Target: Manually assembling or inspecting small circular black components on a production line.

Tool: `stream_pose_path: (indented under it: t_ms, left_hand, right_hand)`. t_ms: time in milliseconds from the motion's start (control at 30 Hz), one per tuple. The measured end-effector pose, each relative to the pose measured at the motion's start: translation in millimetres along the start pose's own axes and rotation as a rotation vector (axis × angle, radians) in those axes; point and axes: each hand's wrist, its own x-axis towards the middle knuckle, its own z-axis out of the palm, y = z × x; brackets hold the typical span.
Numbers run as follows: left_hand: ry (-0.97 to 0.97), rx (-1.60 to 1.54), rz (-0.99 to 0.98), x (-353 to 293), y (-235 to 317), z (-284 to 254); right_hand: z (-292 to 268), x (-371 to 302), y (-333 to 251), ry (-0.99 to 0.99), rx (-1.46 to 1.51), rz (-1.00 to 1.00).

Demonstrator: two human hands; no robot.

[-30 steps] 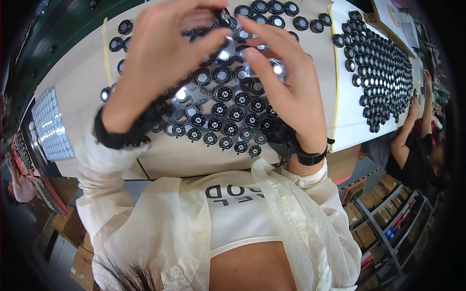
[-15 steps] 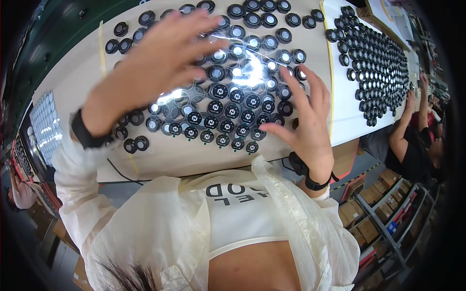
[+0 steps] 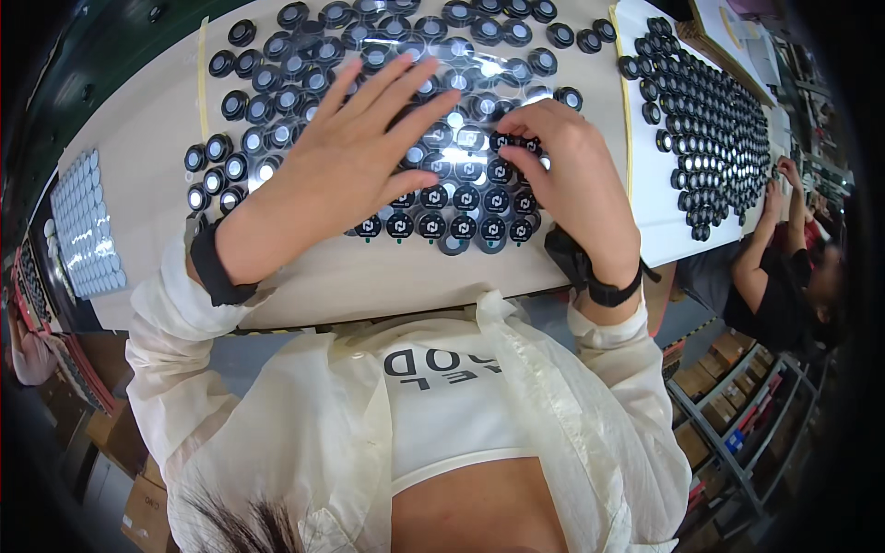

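A clear plastic sheet [image 3: 373,57] lies over many round black parts, its surface glaring with light. On its near portion sit rows of round black stickers [image 3: 433,226] with a white mark. My left hand [image 3: 346,152] rests flat on the sheet with fingers spread, left of the stickers. At the sheet's right side, my right hand [image 3: 581,170] is closed, thumb and forefinger pinching at a sticker by the end of the far row. My palm partly hides what is there.
Black parts with pale round centres [image 3: 235,106] stand loose around the sheet. More fill a white board [image 3: 650,221] on the right, beyond yellow tape. A sheet of pale round pieces [image 3: 88,226] lies at far left. Another person's arms [image 3: 772,212] reach in at the right.
The clear sheet with its stickers has shifted right and straightened. My left hand came down flat on it. My right hand went from spread fingers to a pinch at the far-row stickers.
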Motion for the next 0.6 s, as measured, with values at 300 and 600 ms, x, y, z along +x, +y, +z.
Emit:
stream_pose_path:
  t_ms: [300, 600]
  left_hand:
    - [0.052, -0.018, 0.007, 9, -1, 20]
    - [0.092, -0.002, -0.01, 9, 0, 25]
  right_hand:
    - [-15, 41, 11, -0.27, 0.018, -0.002]
    - [-20, 55, 12, -0.404, -0.006, 0.031]
